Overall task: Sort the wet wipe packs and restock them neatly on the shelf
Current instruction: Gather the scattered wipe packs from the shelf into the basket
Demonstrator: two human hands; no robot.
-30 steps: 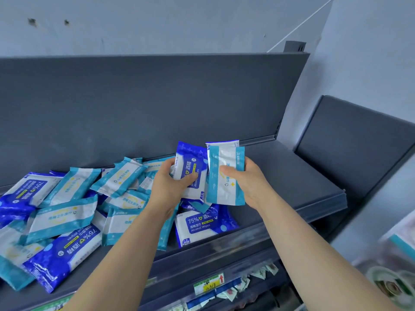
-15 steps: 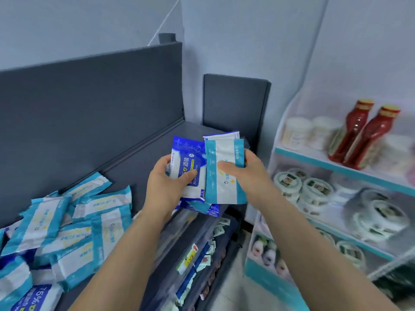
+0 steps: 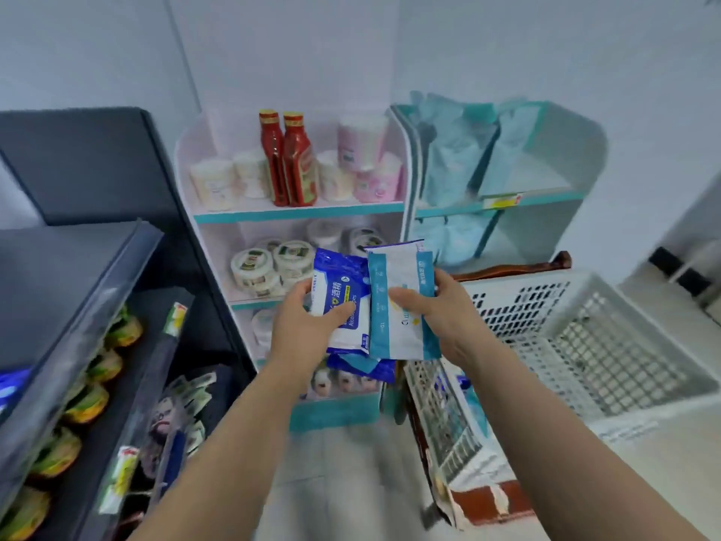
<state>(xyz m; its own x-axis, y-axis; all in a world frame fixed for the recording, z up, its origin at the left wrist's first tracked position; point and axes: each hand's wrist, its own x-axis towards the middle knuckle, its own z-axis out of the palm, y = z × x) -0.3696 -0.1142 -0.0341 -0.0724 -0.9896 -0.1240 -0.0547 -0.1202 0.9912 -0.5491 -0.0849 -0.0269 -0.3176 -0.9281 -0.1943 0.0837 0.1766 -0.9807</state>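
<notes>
Blue pack [image 3: 340,302] clamped in your left hand [image 3: 306,329], maybe a second beneath; teal pack [image 3: 398,326] gripped in your right hand [image 3: 448,318]. Sorting step. Next: set each colour down separately.

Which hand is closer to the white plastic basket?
Right. The right hand is just beside the white basket; the left hand is farther left, beyond the packs.

Single head-worn wide-angle view, facing forward and down; left hand [image 3: 300,329] and right hand [image 3: 448,312] lie close at mid-frame, white shelf unit [image 3: 296,216] near beyond them
</notes>
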